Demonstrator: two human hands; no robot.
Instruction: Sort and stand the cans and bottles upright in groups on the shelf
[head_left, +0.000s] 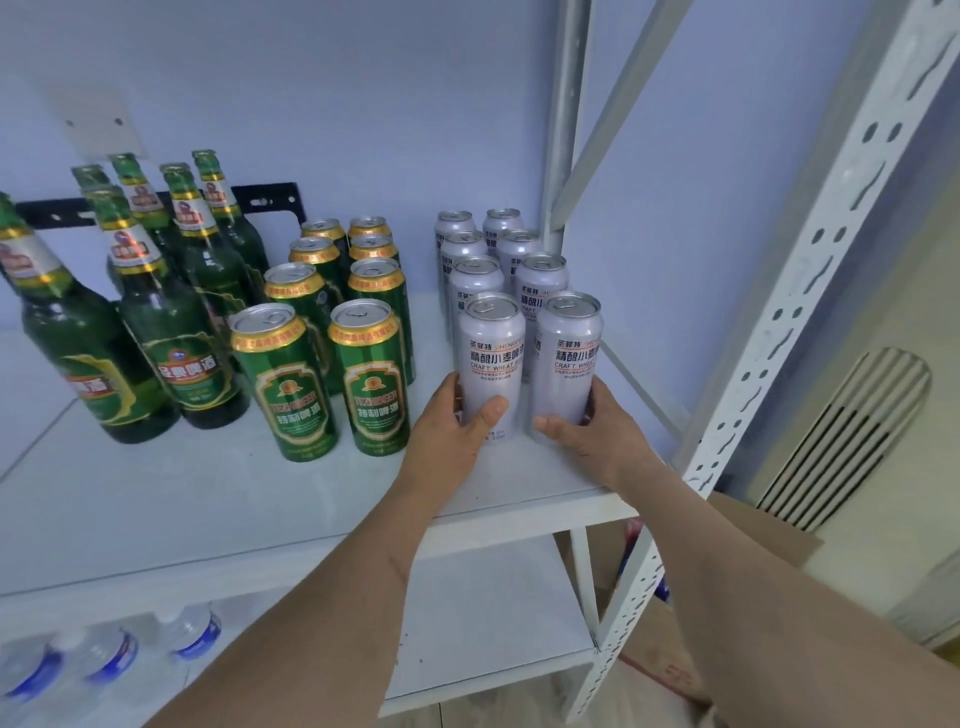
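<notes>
My left hand (451, 415) wraps the lower part of the front-left white aluminium can with orange and black lettering (491, 358), thumb across its face and fingers curled round its left side. My right hand (589, 426) has the same grip on the front-right white aluminium can (566, 353), thumb on the front, fingers bent round its right side. Both cans stand upright on the white metal shelf board (208, 499), just beside each other near the front right corner.

Behind them the other white cans (498, 249) stand upright in two rows running back toward the wall, packed close, so the white group forms a double file ending at my two cans.

To the left, apart from the white group, the green aluminium cans with gold rims (332, 332) stand upright in their own double file, the two nearest ones level with my left hand. Further left the green glass bottles with gold neck labels (156, 291) stand upright in a cluster, the nearest at the left edge of view.

The perforated white steel upright of the rack (810, 291) runs diagonally down the right side, just beyond my right forearm. On the shelf below, at lower left, lie clear plastic water bottles with blue labels (104, 654), blurred. A brown cardboard box (753, 525) sits behind the upright.
</notes>
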